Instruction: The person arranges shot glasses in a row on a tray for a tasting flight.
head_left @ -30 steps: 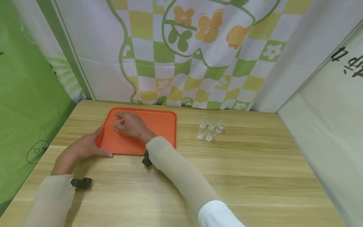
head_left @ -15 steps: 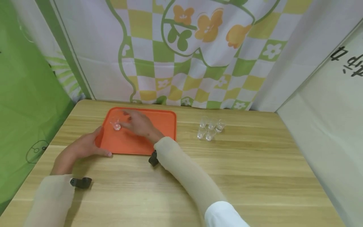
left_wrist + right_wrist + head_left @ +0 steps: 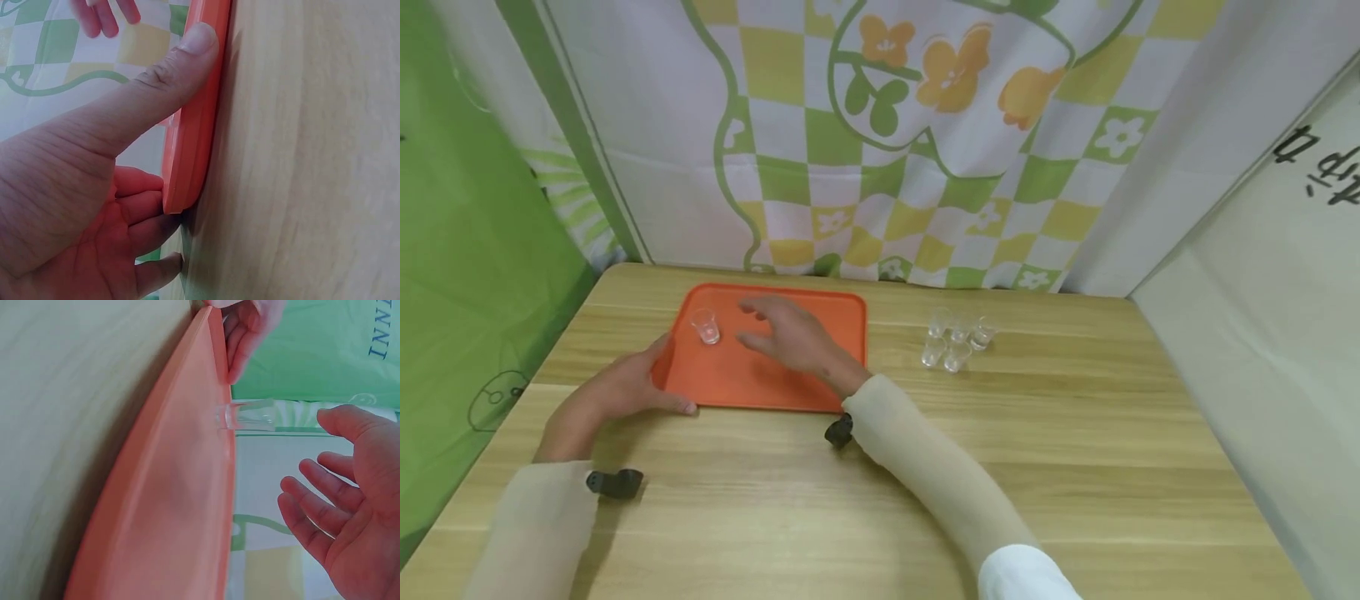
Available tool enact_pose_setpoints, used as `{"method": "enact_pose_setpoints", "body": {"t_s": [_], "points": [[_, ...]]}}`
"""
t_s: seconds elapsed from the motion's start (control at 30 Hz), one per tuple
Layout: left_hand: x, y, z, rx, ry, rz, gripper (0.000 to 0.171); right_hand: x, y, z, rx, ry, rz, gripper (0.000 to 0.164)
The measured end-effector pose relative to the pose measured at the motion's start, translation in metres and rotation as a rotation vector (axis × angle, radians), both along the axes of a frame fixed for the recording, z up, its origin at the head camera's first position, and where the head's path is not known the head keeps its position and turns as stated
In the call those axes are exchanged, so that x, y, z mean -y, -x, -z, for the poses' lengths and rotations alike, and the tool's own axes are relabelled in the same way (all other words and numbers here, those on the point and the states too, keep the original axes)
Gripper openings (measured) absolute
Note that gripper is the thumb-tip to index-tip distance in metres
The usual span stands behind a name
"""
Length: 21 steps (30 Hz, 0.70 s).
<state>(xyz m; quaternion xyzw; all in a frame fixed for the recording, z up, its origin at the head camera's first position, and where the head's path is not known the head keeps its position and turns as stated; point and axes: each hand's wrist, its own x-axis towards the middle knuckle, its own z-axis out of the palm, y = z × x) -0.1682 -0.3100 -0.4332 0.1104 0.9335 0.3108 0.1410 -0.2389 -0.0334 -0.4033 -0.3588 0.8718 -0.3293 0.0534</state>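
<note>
An orange tray lies on the wooden table. My left hand holds its near left corner, the thumb along the front edge and the fingers at the left side. A small clear cup stands upright on the tray near its left edge. My right hand is over the tray, to the right of that cup and apart from it. In the right wrist view the right hand's fingers are spread and loosely bent, with nothing between them.
Several more clear cups stand close together on the table, right of the tray. A patterned curtain hangs behind the table's far edge. Green cloth is at the left, a pale wall at the right.
My right hand has let go of the clear cup on the tray and drawn back to the right, its fingers parting. The left hand and the tray have stayed in place.
</note>
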Motion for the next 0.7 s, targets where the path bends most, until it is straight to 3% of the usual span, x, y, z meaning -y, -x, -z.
{"method": "enact_pose_setpoints", "body": {"t_s": [0.27,0.7], "points": [[0.001,-0.001,0.001,-0.012,-0.033,0.009,0.130,-0.025,-0.016,-0.010,-0.142,0.005,-0.037,0.050],[0.000,-0.001,-0.002,-0.038,-0.055,0.026,0.126,-0.069,-0.027,-0.017,-0.298,0.080,-0.068,0.042]]}}
